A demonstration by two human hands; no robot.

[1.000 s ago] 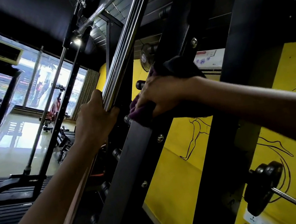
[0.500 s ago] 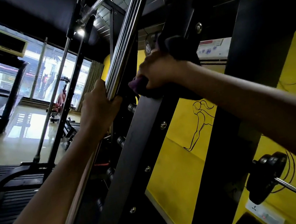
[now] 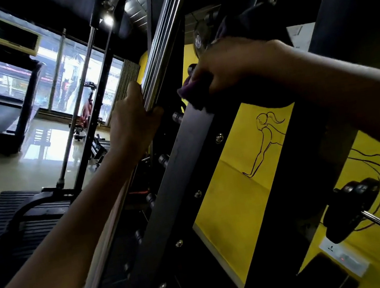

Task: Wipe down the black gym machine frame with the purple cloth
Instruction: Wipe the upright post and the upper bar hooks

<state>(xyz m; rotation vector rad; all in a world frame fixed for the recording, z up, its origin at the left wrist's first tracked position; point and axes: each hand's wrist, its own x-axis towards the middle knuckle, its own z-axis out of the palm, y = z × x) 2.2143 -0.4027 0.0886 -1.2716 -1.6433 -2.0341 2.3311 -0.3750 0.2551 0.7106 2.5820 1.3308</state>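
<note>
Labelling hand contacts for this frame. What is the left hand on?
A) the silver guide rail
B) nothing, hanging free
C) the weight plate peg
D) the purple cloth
A: the left hand is wrapped around the silver guide rail, while the right hand presses the purple cloth on the black frame upright.
</note>
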